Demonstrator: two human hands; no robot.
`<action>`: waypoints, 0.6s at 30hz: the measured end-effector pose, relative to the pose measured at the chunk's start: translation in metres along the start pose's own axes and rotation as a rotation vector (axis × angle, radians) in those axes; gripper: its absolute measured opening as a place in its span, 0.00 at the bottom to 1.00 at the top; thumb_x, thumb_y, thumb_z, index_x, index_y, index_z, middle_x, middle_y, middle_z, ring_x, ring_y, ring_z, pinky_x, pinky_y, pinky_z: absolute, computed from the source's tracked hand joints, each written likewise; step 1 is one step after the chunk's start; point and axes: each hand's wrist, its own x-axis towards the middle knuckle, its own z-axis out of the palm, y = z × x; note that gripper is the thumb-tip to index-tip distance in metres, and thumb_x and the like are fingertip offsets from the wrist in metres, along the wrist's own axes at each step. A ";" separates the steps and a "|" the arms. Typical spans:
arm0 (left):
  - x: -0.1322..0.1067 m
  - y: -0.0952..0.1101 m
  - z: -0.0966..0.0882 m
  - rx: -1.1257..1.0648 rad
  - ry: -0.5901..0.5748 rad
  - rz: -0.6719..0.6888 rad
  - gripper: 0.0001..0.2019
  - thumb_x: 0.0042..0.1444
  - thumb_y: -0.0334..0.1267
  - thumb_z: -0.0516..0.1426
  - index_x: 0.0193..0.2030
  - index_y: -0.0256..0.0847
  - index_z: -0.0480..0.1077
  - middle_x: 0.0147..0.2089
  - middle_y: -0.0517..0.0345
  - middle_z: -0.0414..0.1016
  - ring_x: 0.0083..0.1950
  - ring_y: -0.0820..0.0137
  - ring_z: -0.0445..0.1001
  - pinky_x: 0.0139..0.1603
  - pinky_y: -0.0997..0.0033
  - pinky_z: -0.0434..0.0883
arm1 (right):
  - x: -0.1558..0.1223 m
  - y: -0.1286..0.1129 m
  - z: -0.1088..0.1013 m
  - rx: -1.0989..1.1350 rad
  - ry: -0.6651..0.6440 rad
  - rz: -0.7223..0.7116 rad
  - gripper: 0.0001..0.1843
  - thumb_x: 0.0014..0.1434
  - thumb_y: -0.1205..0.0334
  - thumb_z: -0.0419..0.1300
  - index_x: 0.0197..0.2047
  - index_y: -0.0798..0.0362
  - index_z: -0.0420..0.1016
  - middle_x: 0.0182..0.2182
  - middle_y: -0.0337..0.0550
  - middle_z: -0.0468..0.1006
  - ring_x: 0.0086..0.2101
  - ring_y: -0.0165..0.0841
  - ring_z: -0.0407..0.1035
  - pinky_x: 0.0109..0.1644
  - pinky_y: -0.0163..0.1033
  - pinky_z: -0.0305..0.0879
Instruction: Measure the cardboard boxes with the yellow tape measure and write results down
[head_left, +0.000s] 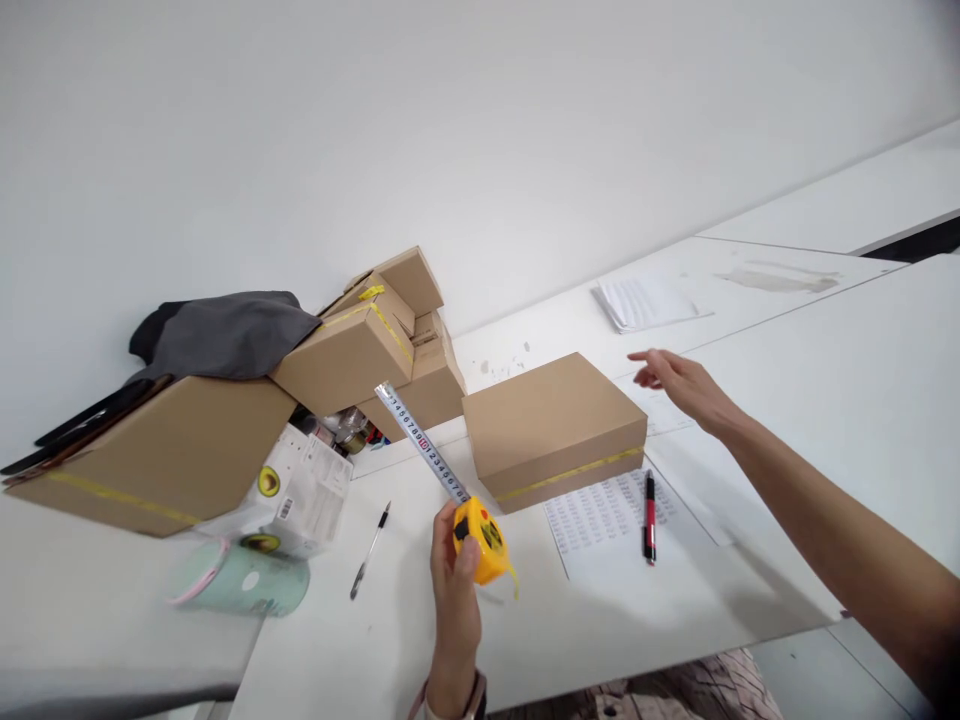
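Observation:
My left hand [456,590] is closed around a yellow tape measure [487,552], its thumb on the case. The metal blade [424,445] sticks out up and to the left, with its numbers showing. To the right of it, a closed cardboard box [555,415] with a yellow stripe along its side lies on the white table [600,620]. Past the box's right corner my right hand [679,388] hovers with nothing in it, index finger stretched and the others loosely bent. A printed sheet [600,520] lies partly under the box, with a red and black pen [649,520] on it.
Several cardboard boxes [352,355] are stacked at the left, one with a dark grey cloth [232,335] over it. A white carton with avocado pictures [300,490], a mint green cylinder [270,580] and a clear pen [370,552] are nearer. Papers [649,302] lie by the wall.

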 end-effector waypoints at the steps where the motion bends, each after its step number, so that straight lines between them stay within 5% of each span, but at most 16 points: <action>1: 0.003 -0.004 -0.010 0.028 0.038 -0.006 0.30 0.50 0.55 0.68 0.57 0.45 0.72 0.59 0.49 0.74 0.56 0.57 0.74 0.51 0.64 0.75 | -0.014 0.009 -0.006 -0.030 -0.028 0.031 0.38 0.63 0.27 0.50 0.52 0.51 0.80 0.38 0.51 0.82 0.41 0.41 0.75 0.50 0.48 0.72; 4: 0.014 -0.015 -0.019 0.034 0.033 -0.097 0.29 0.51 0.57 0.66 0.54 0.44 0.72 0.56 0.49 0.75 0.52 0.59 0.75 0.48 0.64 0.75 | -0.048 0.021 -0.008 -0.064 -0.160 0.062 0.39 0.66 0.28 0.44 0.63 0.46 0.74 0.37 0.46 0.81 0.40 0.40 0.76 0.47 0.46 0.73; 8: 0.037 -0.004 -0.007 0.000 -0.077 -0.116 0.28 0.49 0.57 0.67 0.51 0.43 0.71 0.52 0.51 0.76 0.49 0.59 0.76 0.45 0.63 0.76 | -0.055 -0.008 0.006 -0.160 -0.227 -0.063 0.36 0.66 0.31 0.49 0.67 0.42 0.70 0.36 0.42 0.80 0.38 0.39 0.74 0.44 0.44 0.72; 12: 0.074 0.029 0.003 -0.018 -0.163 -0.006 0.25 0.50 0.55 0.67 0.50 0.44 0.70 0.49 0.53 0.76 0.46 0.62 0.76 0.43 0.65 0.76 | -0.024 -0.047 0.019 -0.357 -0.159 -0.222 0.32 0.63 0.32 0.54 0.56 0.46 0.80 0.31 0.43 0.78 0.33 0.38 0.71 0.38 0.43 0.67; 15: 0.097 0.048 0.009 -0.030 -0.222 0.021 0.23 0.53 0.55 0.65 0.49 0.43 0.70 0.49 0.52 0.77 0.44 0.64 0.76 0.42 0.65 0.76 | 0.006 -0.058 0.032 -0.545 -0.037 -0.292 0.28 0.64 0.36 0.53 0.40 0.49 0.84 0.39 0.50 0.80 0.39 0.42 0.72 0.42 0.46 0.67; 18: 0.096 0.054 0.021 -0.015 -0.192 0.063 0.24 0.52 0.54 0.66 0.50 0.43 0.71 0.50 0.51 0.78 0.44 0.64 0.77 0.44 0.65 0.75 | 0.027 -0.058 0.049 -0.641 -0.003 -0.463 0.25 0.68 0.46 0.50 0.37 0.51 0.83 0.50 0.54 0.79 0.48 0.47 0.70 0.50 0.51 0.65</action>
